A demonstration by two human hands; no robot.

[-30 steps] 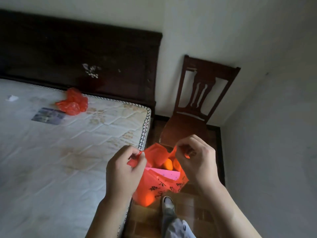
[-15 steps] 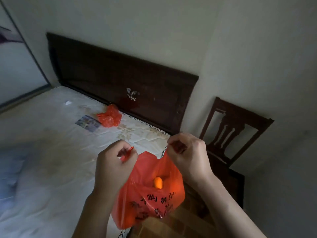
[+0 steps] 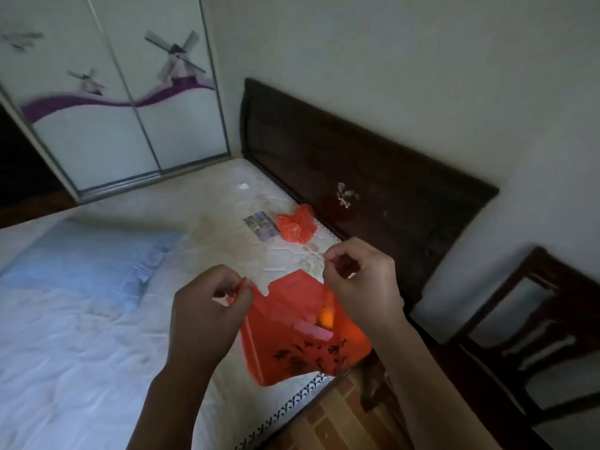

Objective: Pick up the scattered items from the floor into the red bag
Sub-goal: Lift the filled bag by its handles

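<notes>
We've got both grips on the red bag (image 3: 302, 332). Left hand (image 3: 207, 313) pinches the bag's left handle strip between thumb and curled fingers; right hand (image 3: 360, 284) does the same w/ the right handle, fingers curled in tight. Both closed on thin plastic, nothing else in either. The two grips sit apart, so the bag mouth is stretched open between them and the bag hangs free below, over the bed's near edge, not resting on anything as far as we can tell.

Inside the bag: an orange round item (image 3: 325, 318) up against the right side, and a pink flat piece (image 3: 313, 331) lying just beside and below it. Black print runs across the bag's lower front. So at least two things are in already; the rest of the contents are hidden by the plastic.

Further out: the mattress (image 3: 97, 336) carries a blue pillow (image 3: 87, 261), a small printed card (image 3: 261, 225), a crumpled orange-red plastic bag (image 3: 297, 224) just beside the card near the headboard (image 3: 373, 196), and a small white scrap (image 3: 243, 186) further up. Chair (image 3: 532, 326) to the right, wardrobe doors (image 3: 113, 92) w/ windmill print at the back.

Only a narrow strip of wooden floor (image 3: 331, 417) shows, and no loose items lie on that bit. Our read: collecting is prob. done or nearly so, w/ the bag lifted and held by its handles. We can't confirm, since most of the floor is out of view.
</notes>
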